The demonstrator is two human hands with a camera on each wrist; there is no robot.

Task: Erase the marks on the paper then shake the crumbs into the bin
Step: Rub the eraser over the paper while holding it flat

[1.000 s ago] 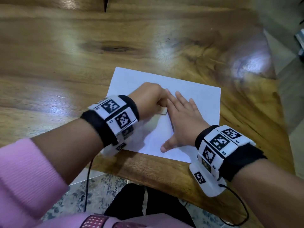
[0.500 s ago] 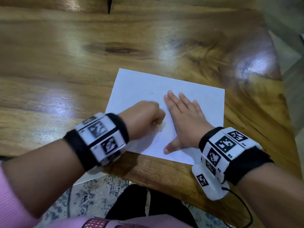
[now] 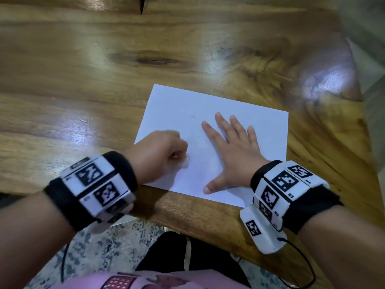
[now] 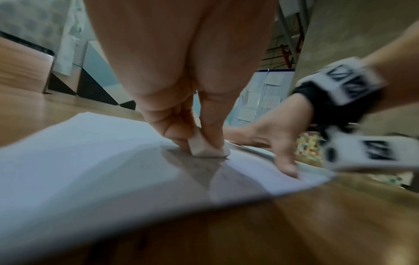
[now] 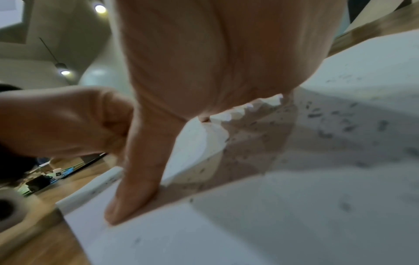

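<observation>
Left hand (image 3: 160, 151): I read it as clamped on the eraser (image 4: 207, 148) – thumb and fingers pinch the small white block and press its lower face onto the sheet. The fist sits over the near-left part of the paper, so I judge the rubbing step is in hand there.

Eraser: only its lower end shows below the fingertips in the left wrist view; from the head view it is a pale blur at the knuckles, barely readable.

Paper (image 3: 260, 130): lies flat on the wooden table (image 3: 83, 69), near the table's near edge and towards its right end. This is the task's thing, and it rests fully on the wood.

Marks: one faint mark (image 3: 194, 116) shows on the far half of the sheet, left of the right fingertips. I cannot tell whether others sit beneath the hands.

Right hand (image 3: 231, 155): flat, fingers straight and spread, thumb out towards the near edge, holding nothing. I judge it is pinning the sheet so the rubbing does not drag or crease it.

Crumbs (image 5: 328, 116): dark specks scattered on the paper beside the right palm – visible only in the right wrist view.

Hands: just beside each other, not touching in the head view.

Bin: not in any view; I cannot place it.

Blur: the left wrist and left forearm are smeared, so finer grip detail is uncertain.
</observation>
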